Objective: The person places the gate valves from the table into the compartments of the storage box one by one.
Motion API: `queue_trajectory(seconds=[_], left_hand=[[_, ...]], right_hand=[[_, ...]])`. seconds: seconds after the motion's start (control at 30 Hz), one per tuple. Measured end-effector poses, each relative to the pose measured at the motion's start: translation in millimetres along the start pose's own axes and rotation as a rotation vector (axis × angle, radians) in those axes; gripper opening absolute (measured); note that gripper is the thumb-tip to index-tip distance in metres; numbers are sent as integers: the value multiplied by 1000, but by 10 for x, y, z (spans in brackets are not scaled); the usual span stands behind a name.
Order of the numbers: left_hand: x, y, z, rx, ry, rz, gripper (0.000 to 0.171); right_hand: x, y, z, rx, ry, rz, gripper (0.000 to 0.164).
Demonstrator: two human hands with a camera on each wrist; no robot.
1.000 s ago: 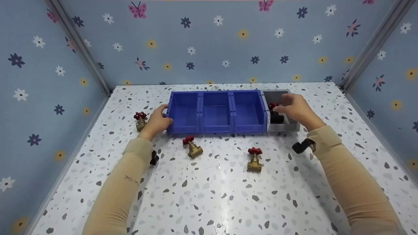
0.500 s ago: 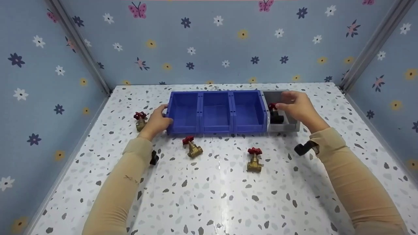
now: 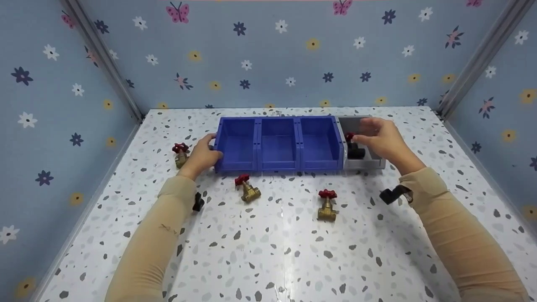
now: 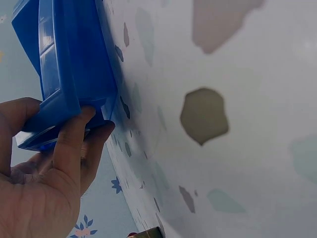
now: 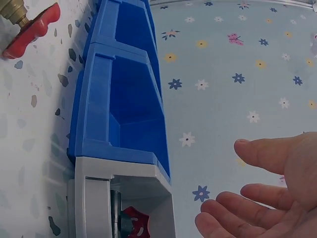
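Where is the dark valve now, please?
In the head view, the dark valve sits in the grey bin, right of the blue bins, near the right hand.

In front of me rises a pale blue back wall panel [image 3: 268,42] printed with small white daisies [image 3: 281,26], navy star-shaped flowers [image 3: 239,28], round yellow blossoms [image 3: 312,44] and pink spotted butterflies [image 3: 178,12] along its upper part. Matching blue floral side panels flank me, left [image 3: 42,147] and right [image 3: 482,134], each meeting the back at a slanting grey metal corner post [image 3: 105,58]. Below me spreads a glossy white terrazzo-patterned tabletop [image 3: 260,256], flecked with grey and dark chips, light glinting down its middle.
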State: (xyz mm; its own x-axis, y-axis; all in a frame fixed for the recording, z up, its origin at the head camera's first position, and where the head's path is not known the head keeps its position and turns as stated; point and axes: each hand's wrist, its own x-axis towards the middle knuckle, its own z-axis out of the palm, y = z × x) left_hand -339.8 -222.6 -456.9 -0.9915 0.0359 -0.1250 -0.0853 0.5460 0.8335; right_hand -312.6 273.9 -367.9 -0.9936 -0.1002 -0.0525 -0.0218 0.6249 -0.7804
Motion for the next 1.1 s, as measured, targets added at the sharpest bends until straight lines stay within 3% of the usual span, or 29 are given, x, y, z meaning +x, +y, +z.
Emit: queue_trajectory(seconds=[0.53, 1.1], left_hand=[[-10, -1, 3, -15, 0, 1, 79], [-19, 4, 15, -20, 5, -9, 79]], right_hand=[[-124, -31, 141, -59, -68, -78, 50], [-216, 68, 258, -106, -205, -169, 48]])
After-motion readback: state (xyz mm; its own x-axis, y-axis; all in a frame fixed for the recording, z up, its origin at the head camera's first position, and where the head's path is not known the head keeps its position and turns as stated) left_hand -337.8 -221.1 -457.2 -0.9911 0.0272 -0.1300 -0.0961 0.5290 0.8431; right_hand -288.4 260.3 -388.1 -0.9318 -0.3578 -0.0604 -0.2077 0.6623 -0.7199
